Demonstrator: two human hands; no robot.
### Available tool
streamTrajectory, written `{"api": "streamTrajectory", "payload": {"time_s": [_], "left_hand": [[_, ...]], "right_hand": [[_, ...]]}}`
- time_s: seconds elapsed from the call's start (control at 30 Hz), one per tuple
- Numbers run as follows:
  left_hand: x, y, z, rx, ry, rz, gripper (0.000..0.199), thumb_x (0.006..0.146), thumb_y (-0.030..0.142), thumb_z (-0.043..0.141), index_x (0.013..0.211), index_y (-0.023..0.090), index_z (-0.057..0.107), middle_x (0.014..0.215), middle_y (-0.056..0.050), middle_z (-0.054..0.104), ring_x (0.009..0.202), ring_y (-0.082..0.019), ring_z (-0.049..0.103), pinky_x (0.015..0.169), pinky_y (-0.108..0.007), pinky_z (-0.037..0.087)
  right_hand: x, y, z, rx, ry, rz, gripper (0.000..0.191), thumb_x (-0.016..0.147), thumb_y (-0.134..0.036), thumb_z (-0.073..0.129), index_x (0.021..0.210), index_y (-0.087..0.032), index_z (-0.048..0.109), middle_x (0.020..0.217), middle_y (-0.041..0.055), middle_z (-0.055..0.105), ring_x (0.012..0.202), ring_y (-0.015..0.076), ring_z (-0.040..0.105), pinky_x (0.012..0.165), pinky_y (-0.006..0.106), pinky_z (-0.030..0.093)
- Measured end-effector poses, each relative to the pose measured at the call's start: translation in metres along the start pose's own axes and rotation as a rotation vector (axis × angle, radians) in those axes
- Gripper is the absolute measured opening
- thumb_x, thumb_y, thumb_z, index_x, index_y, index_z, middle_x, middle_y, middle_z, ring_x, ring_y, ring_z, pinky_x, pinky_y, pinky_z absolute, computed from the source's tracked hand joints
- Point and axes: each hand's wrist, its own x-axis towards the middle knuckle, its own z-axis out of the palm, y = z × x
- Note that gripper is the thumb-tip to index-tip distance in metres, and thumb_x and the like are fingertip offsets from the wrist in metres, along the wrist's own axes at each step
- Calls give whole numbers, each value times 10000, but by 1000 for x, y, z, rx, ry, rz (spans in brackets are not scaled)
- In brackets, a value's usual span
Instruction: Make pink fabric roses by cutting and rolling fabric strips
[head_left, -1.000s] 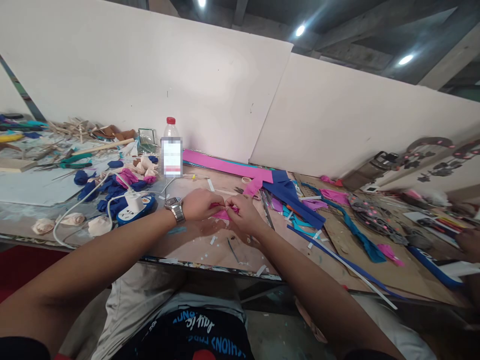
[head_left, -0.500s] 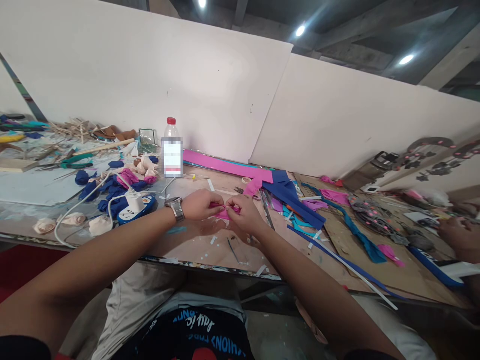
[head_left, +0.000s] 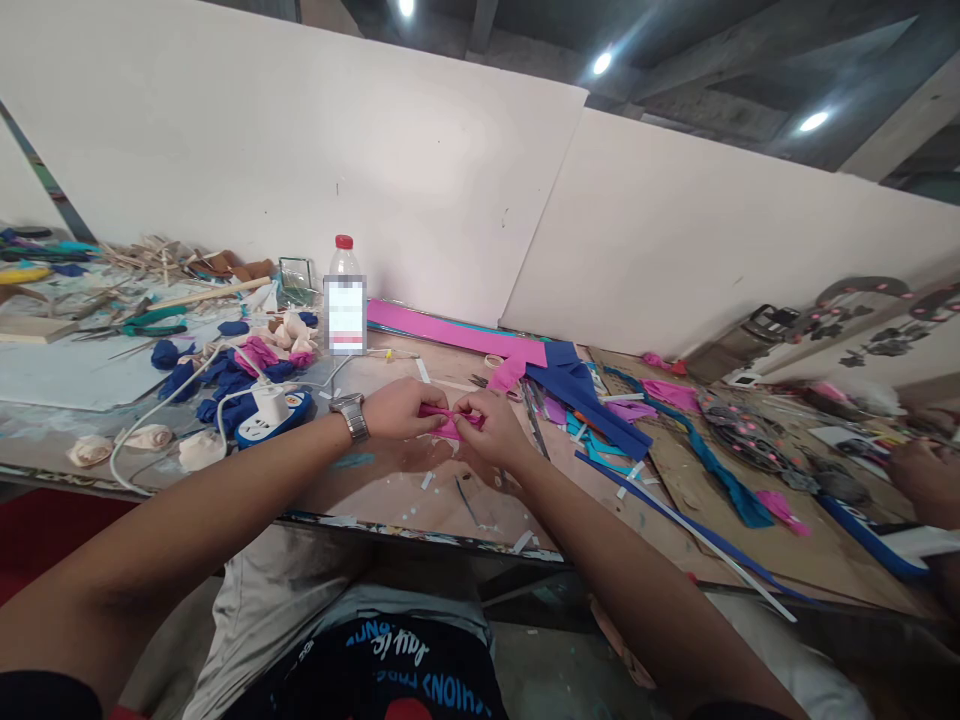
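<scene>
Both hands pinch one small pink strip (head_left: 448, 430), which looks like crepe paper or cloth, just above the table. My left hand (head_left: 401, 409), below a wristwatch (head_left: 351, 416), is closed on its left end. The fingers of my right hand (head_left: 489, 425) are closed on its right part, almost touching the left fingertips. Part of the strip is hidden by the fingers. Behind the hands lies a long flat pink strip (head_left: 457, 333), and beside it are dark blue strips (head_left: 592, 405).
A red-capped bottle (head_left: 345, 310) and a power strip (head_left: 274, 420) with white cables stand to the left. Near them lie blue and cream crumpled rosettes (head_left: 202, 450). Cardboard (head_left: 690, 480) with scraps is at right, where another person's hand (head_left: 922, 475) shows.
The fingers have shifted slightly on the pink strip, and more of it shows between the two hands. The other person's hand at the far right has moved a little.
</scene>
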Motion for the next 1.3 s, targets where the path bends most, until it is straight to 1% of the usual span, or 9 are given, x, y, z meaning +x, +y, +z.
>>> {"api": "streamTrajectory", "payload": {"time_s": [0.2,0.43,0.6,0.7,0.8,0.9,1.0,1.17,1.3], "left_hand": [[0,-1,-1,47,-4,-5,155,831,313,614,767,181,666,663,0,623,616,-141,491,600,-287,272],[1,-2,0,42,-10,-8,109,798,263,599,769,185,670,664,2,625,613,-141,494,597,-291,271],[-1,-1,0,38,-33,9,152,821,309,620,740,184,651,629,10,589,588,-132,461,583,-295,262],[-1,0,0,-45,-40,14,233,885,374,580,805,181,683,684,-1,634,622,-137,500,604,-284,298],[0,-1,-1,-111,-34,34,236,907,334,541,861,175,709,740,-7,676,666,-138,543,638,-272,336],[1,-1,-1,-96,-12,42,203,887,294,559,850,172,716,739,-3,685,665,-132,549,648,-264,345],[1,-1,0,-91,-3,44,205,888,301,571,852,171,725,757,-9,703,678,-134,563,658,-262,353],[1,-3,-1,-168,-51,18,195,884,274,549,817,168,700,721,0,681,660,-129,563,643,-252,364],[2,-10,-2,-155,-95,-2,184,867,243,535,791,167,684,668,12,637,611,-121,518,606,-251,340]], "right_hand": [[0,0,-1,-14,-3,1,93,840,-191,600,759,-199,646,765,35,700,742,195,601,732,337,372],[0,0,0,0,1,-3,89,840,-198,601,758,-199,636,771,32,698,747,192,605,734,328,385],[0,0,0,-11,8,-8,100,826,-179,617,732,-203,638,754,25,699,742,191,606,755,336,383],[0,0,0,-14,10,-20,101,835,-189,628,740,-205,661,748,23,704,751,194,608,769,341,384],[0,0,0,2,1,-28,113,850,-202,627,747,-207,676,746,23,711,756,196,618,761,341,389],[0,-3,-1,19,-13,-35,140,869,-215,618,747,-214,686,768,25,731,763,195,633,757,343,395],[0,-5,-2,18,-22,-52,167,884,-220,607,738,-215,686,774,25,736,764,193,633,767,346,391],[0,-2,-3,-37,-24,-43,161,874,-203,596,726,-209,660,747,20,715,779,198,613,807,359,367],[0,0,-3,-59,-37,-19,107,848,-185,630,751,-203,671,769,25,722,789,205,615,797,358,366]]}}
